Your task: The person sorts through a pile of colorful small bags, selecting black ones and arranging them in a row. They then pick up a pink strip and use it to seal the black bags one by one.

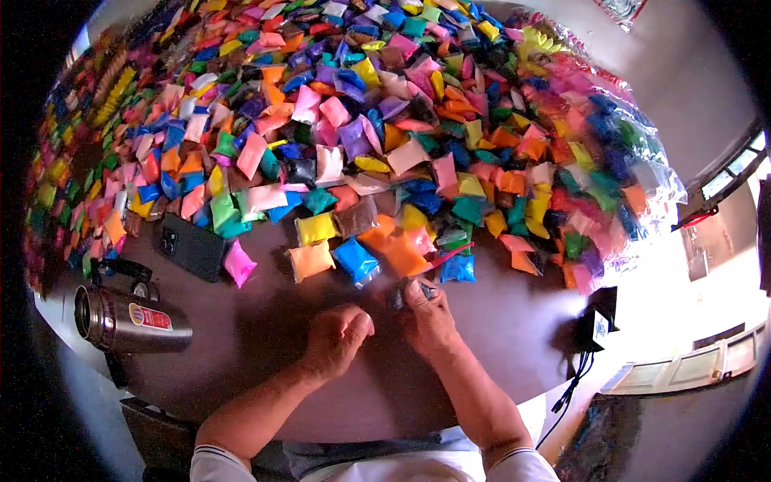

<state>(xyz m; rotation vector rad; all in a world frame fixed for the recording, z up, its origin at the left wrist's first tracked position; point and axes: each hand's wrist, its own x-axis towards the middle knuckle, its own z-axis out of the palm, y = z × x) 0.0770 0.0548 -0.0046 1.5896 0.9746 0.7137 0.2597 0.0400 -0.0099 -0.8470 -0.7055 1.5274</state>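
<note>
My left hand (339, 341) is closed over the brown table, its fingers curled in and whatever they hold hidden. To its right, my right hand (430, 321) pinches a small dark packet (426, 292) between thumb and fingers. Just beyond the hands lie an orange packet (404, 255), a blue packet (355, 261), a light orange packet (311, 261) and another blue packet (458, 268). A thin red strip (446, 257) lies near my right hand's fingertips. Behind these spreads a big heap of small colourful packets (353, 136).
At the left, a steel flask (136, 320) lies on the table (265, 386), near a black phone (191, 247) and a pink packet (239, 264). A black device with cables (596, 325) is at the right edge. Clear plastic bags (634, 169) of packets stand at the back right.
</note>
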